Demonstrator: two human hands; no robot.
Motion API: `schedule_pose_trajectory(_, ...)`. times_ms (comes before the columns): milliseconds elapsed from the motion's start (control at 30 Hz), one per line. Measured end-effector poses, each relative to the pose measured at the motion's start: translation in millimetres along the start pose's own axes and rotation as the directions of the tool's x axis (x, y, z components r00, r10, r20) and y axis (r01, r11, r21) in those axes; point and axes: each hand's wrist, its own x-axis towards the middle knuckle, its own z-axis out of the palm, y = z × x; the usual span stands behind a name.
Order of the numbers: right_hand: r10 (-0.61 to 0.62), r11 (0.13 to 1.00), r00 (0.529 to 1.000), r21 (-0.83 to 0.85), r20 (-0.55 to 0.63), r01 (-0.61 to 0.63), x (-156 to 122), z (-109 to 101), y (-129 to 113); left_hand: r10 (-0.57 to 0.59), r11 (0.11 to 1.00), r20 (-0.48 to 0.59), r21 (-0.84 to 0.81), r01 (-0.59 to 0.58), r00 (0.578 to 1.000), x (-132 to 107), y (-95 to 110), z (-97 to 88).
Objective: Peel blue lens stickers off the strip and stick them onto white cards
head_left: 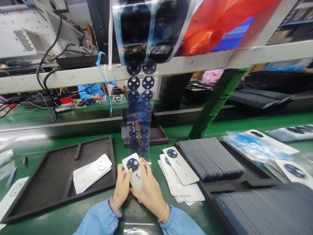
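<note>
Between my two hands, low over the green bench, is a white phone back cover (137, 180) with a dark round camera-lens sticker (133, 164) near its top. My left hand (121, 186) grips its left edge, the thumb lying by the sticker. Along the right edge, the fingers of my right hand (150, 186) are wrapped, partly hiding the cover. A clear strip of round dark stickers (133, 83) hangs down just beyond the cover. To the right lies a fanned pile of white back covers (184, 168), the visible ones bearing dark stickers.
A dark tray (46, 176) at left holds white covers (91, 173) whose camera rings are white. Dark trays at right carry a row of thin grey sheets (212, 156). A white rail (195, 63) crosses above, with a green post (217, 101). Across the bench, a person in blue sleeves (88, 91) works.
</note>
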Motion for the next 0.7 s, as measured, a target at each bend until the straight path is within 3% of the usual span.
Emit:
schedule_pose_trajectory(67,-0.074,0.987,0.994,-0.148,-0.076,0.062,-1.3,-9.8,6.1,0.073,0.994,0.116,0.071,-0.081,0.991,2.6,6.9,-4.7)
schedule_pose_trajectory(133,-0.154,0.961,0.973,-0.253,-0.170,0.108,1.3,-29.0,21.3,0.236,0.923,0.175,0.267,-0.277,0.956,9.3,16.7,-16.1)
schedule_pose_trajectory(200,-0.209,0.921,0.944,-0.375,-0.256,0.102,4.8,-53.5,44.0,0.432,0.694,0.185,0.556,-0.457,0.882,20.5,27.1,-36.1)
schedule_pose_trajectory(233,-0.224,0.896,0.934,-0.435,-0.277,0.086,6.0,-65.6,56.6,0.493,0.551,0.193,0.685,-0.476,0.848,27.1,31.4,-49.2)
schedule_pose_trajectory(300,-0.226,0.844,0.924,-0.535,-0.309,0.028,6.6,-84.9,80.0,0.514,0.346,0.240,0.820,-0.455,0.824,40.0,35.7,-79.4)
schedule_pose_trajectory(433,-0.238,0.796,0.915,-0.606,-0.325,-0.008,7.1,-91.2,96.0,0.365,0.166,0.083,0.974,-0.153,0.927,53.6,29.4,-136.2)
schedule_pose_trajectory(500,-0.257,0.821,0.937,-0.565,-0.235,0.084,12.8,-79.0,85.3,0.231,0.123,-0.011,0.992,-0.018,0.973,53.5,26.5,-153.4)
schedule_pose_trajectory(567,-0.276,0.843,0.959,-0.493,-0.058,0.213,24.1,-60.9,69.4,0.096,0.118,-0.043,0.993,0.032,0.994,51.7,28.3,-160.8)
schedule_pose_trajectory(633,-0.287,0.857,0.946,-0.400,0.151,0.324,38.6,-40.9,56.8,0.030,0.148,-0.016,0.989,0.011,0.999,50.1,34.9,-160.5)
schedule_pose_trajectory(700,-0.295,0.867,0.907,-0.315,0.300,0.386,51.1,-22.3,53.2,0.060,0.190,0.036,0.981,-0.046,0.998,49.0,44.1,-155.5)
